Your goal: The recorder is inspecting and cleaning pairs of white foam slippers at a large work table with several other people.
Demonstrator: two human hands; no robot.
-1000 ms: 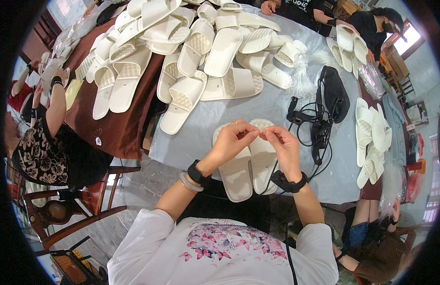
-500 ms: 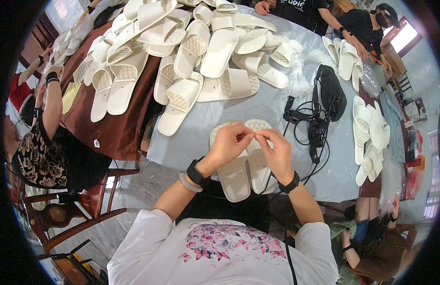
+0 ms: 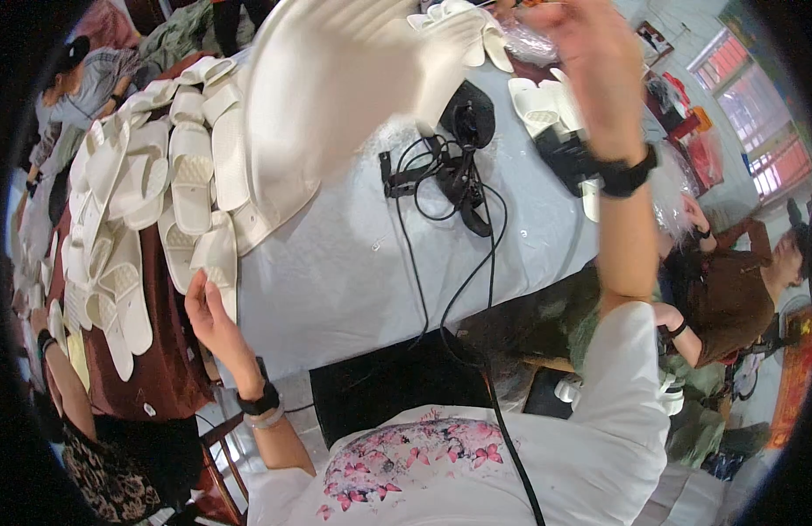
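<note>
My left hand (image 3: 215,320) is at the left edge of the table, fingers apart, at the lower end of a cream slipper (image 3: 217,245) in the pile. Whether the fingertips touch that slipper is hard to tell. High on the right, my right hand (image 3: 594,70) is raised and smeared by motion, its fingers partly cut off by the upper edge. Very near the camera, a large blurred cream slipper (image 3: 336,105) with a ribbed strap fills the upper middle. I cannot tell whether the right hand holds it.
More cream slippers (image 3: 117,193) are heaped on a brown cloth at the left. A black pouch with cables (image 3: 463,167) lies on the grey-covered table (image 3: 327,280). White slippers (image 3: 537,105) lie at the right. Other people sit close on both sides.
My hands have parted from their pinch over a pair of slippers: left toward the pile, right upward. That pair is no longer in front of me. The view has turned right.
</note>
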